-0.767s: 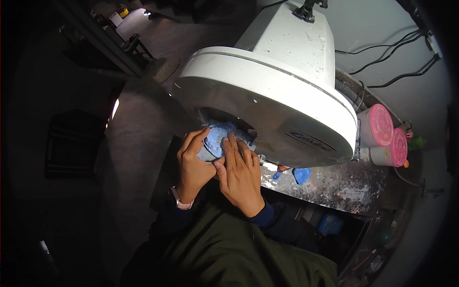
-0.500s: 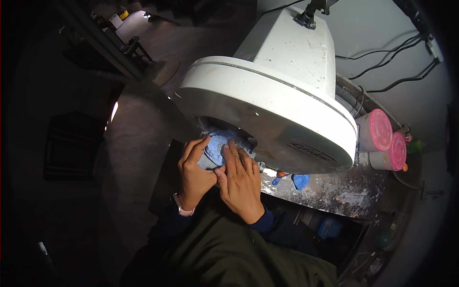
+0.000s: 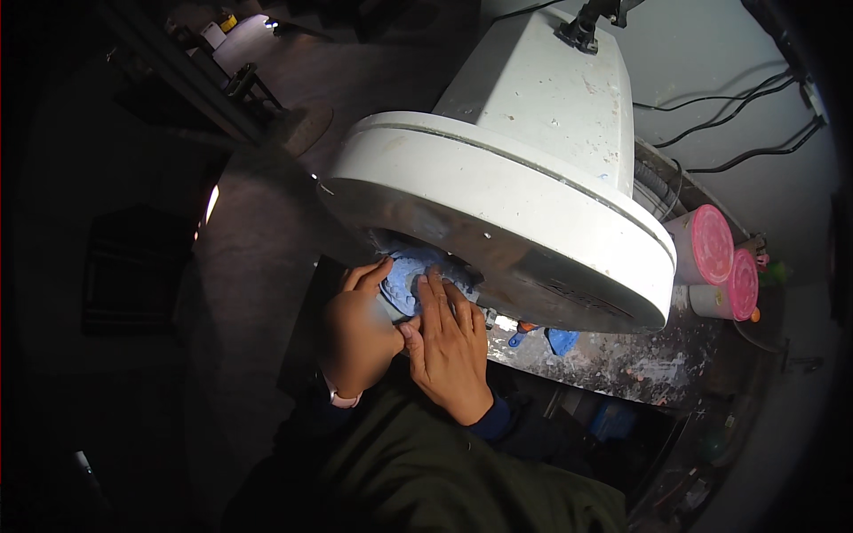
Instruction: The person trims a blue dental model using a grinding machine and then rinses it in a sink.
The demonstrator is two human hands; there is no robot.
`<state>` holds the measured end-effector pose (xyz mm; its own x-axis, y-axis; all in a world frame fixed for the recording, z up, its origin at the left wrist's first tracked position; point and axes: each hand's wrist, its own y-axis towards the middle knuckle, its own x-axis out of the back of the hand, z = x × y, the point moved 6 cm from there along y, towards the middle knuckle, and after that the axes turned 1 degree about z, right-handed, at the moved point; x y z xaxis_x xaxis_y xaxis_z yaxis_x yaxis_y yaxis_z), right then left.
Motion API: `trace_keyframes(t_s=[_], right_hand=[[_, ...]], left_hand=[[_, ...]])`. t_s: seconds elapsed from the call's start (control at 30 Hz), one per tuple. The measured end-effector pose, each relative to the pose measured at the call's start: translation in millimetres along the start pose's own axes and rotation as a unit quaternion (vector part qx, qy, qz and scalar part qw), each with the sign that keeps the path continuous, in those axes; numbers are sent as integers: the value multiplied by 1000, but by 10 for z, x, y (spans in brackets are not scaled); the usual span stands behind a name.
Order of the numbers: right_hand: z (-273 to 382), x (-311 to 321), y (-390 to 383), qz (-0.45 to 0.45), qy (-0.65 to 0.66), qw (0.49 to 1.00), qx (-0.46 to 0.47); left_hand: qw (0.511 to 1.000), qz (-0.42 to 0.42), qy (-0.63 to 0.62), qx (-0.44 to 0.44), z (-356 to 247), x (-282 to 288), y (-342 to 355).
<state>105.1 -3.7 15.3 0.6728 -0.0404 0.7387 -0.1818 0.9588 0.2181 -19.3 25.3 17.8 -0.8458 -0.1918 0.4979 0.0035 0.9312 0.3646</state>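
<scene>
Gripping the blue cast by its side, in the head view, the left hand steadies it beneath the extended fingers of the right hand; probably light, stiff and chippable, it's best held by outer edges.

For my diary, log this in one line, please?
left hand: holding blue piece; right hand: touching it; beyond: white machine; right: pink-lidded tubs
</scene>
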Motion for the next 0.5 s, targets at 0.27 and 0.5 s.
trace_keyframes(t_s=[0.27,0.5], right_hand=[[12,0,-1,8,-3,1000,-8],[7,1,1,3,-1,1000,-6]], left_hand=[[1000,2,0,-3,-35,10,24],[1000,1,12,-12,-26,13,29]])
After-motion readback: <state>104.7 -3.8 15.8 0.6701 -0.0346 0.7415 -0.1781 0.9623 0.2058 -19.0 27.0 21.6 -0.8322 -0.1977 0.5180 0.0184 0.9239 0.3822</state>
